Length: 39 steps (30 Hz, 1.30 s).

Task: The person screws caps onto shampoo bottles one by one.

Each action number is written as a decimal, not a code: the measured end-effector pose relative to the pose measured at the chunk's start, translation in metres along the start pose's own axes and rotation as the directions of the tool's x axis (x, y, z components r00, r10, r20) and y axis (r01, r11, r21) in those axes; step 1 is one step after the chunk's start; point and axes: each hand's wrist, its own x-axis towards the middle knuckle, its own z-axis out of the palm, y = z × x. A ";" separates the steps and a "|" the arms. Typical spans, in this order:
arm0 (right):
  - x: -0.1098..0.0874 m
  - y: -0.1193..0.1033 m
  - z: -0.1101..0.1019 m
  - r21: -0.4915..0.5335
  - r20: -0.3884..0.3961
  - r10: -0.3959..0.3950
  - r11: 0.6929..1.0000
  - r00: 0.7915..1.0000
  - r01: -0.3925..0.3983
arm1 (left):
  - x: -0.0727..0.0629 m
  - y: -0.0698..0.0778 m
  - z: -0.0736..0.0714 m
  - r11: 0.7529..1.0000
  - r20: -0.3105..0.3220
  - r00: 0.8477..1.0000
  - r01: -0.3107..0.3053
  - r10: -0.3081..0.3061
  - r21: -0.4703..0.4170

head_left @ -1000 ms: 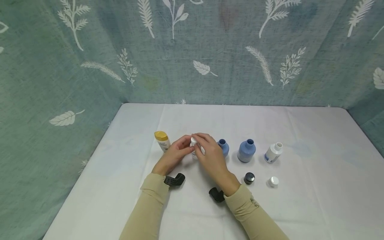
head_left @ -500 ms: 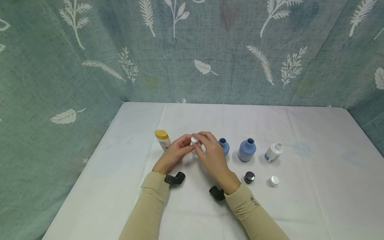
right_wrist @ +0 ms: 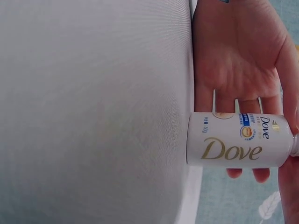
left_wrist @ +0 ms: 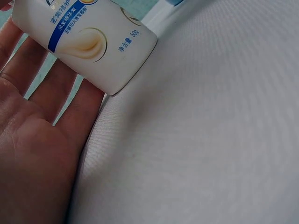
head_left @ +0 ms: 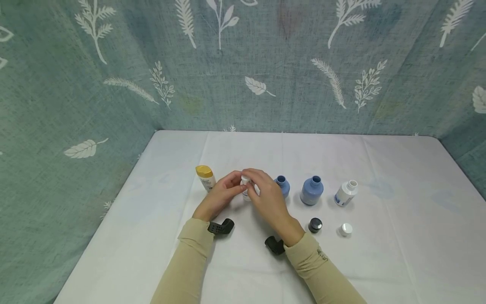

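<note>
A small white Dove bottle (right_wrist: 238,142) stands upright on the table between both hands. My left hand (head_left: 219,198) holds it from the left near its top, with spread fingers (left_wrist: 58,88) behind the bottle in the left wrist view. At the bottle's top, the thumb and fingers of my right hand (head_left: 267,196) pinch its white cap (head_left: 246,179). Most of the cap is hidden by fingers, and it lies outside the right wrist view, where only the neck (right_wrist: 295,144) shows.
Left of the hands stands a yellow-capped bottle (head_left: 206,179). On the right are two uncapped blue bottles, one (head_left: 282,185) partly behind the right hand, the other (head_left: 312,192) beside it, and an uncapped white bottle (head_left: 346,194). A black cap (head_left: 315,225) and a white cap (head_left: 345,229) lie nearer.
The right fingers have shifted slightly over the cap, which showed a little more half a second ago. The bottles and loose caps stay in place.
</note>
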 end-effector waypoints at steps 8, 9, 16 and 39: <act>0.000 0.000 0.000 0.015 -0.023 0.016 1.000 1.000 -0.016 | -0.002 0.005 0.002 1.000 -0.007 1.000 0.017 -0.017 0.015; 0.000 0.000 0.000 0.018 -0.027 0.017 1.000 0.999 -0.017 | -0.002 0.005 0.002 1.000 -0.007 1.000 0.019 -0.019 0.017; 0.000 0.000 0.000 0.023 -0.039 0.033 0.999 0.999 -0.033 | -0.002 0.004 0.002 1.000 0.001 1.000 0.016 -0.016 0.005; 0.000 -0.001 -0.001 0.008 -0.006 0.054 0.999 0.999 -0.054 | 0.006 -0.020 -0.008 1.000 -0.003 1.000 -0.007 0.007 -0.022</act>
